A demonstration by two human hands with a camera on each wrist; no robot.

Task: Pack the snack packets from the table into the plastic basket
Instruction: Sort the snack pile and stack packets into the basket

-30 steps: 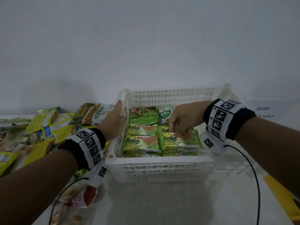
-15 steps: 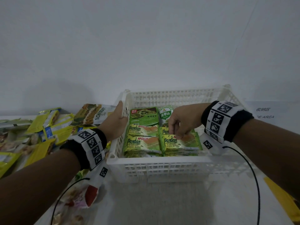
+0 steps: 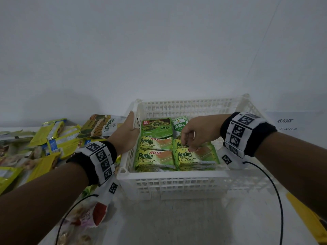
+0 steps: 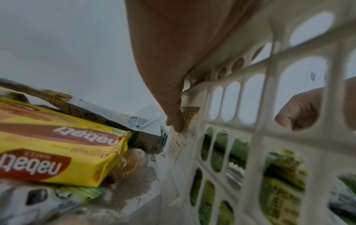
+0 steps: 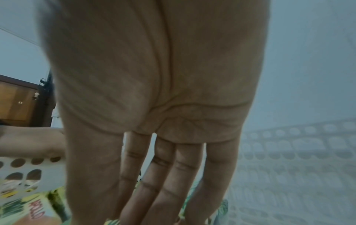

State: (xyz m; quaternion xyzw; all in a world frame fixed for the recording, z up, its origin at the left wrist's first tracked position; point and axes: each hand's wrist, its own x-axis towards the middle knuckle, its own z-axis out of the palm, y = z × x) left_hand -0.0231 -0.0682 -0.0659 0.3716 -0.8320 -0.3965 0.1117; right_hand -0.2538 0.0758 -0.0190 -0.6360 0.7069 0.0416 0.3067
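A white plastic basket (image 3: pixel 169 174) stands in the middle of the table and holds several green packets. My left hand (image 3: pixel 127 133) lies against its left wall with straight fingers (image 4: pixel 173 120) running down the outside of the basket wall (image 4: pixel 269 106). My right hand (image 3: pixel 192 131) reaches into the basket from the right. Its straight fingers (image 5: pixel 159 175) point down, and the tips touch the rear right Pandan cake packet (image 3: pixel 182 144). Another Pandan packet (image 3: pixel 194 156) lies in front of it. Loose snack packets (image 3: pixel 58 138) lie on the table to the left.
A jackfruit packet (image 3: pixel 104 126) leans by the basket's left wall. Yellow Nabati wafer packets (image 4: pixel 57 144) are stacked just left of my left hand. A red and white packet (image 3: pixel 95 213) lies under my left wrist. A paper sign (image 3: pixel 284 124) lies at the right.
My right hand's fingertips have shifted slightly to the left on the rear right Pandan packet. My left hand has stayed on the basket's left wall.
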